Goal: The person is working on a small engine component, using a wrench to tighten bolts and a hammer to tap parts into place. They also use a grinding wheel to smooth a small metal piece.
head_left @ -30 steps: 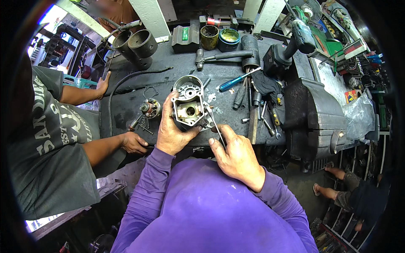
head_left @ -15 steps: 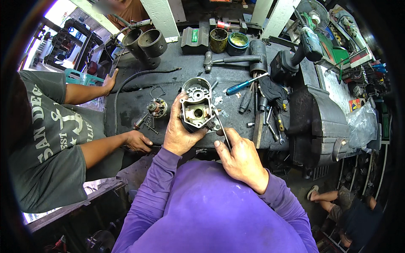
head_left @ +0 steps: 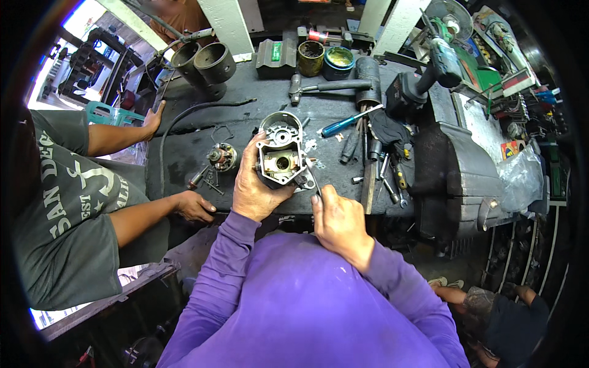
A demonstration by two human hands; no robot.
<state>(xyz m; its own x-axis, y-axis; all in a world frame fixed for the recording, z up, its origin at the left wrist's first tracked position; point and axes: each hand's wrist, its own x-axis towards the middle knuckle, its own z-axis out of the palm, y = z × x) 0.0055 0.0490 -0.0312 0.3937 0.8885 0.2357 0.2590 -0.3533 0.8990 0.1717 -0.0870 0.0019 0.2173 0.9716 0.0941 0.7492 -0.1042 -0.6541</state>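
Observation:
My left hand is closed around the side of an open cast-metal housing, held over the near part of the bench. Its round chamber points away from me, and a square chamber with a dark bore lies nearer. In the fingers of my right hand is a slim metal tool. The tool's far end meets the housing's right side; its exact tip is hard to make out. Left of my left hand, a round part with copper-coloured pieces rests on the bench beside several loose screws.
At left, a co-worker's hand rests at the dark bench's edge. A black hose curves nearby. Farther off lie a hammer, a blue screwdriver and cans. A cordless drill and black casing stand right.
The view has shifted slightly, moving the bench leftward in it. My right hand has turned and its fingers are more curled, with the tool's near end lying more upright. My left hand keeps the housing.

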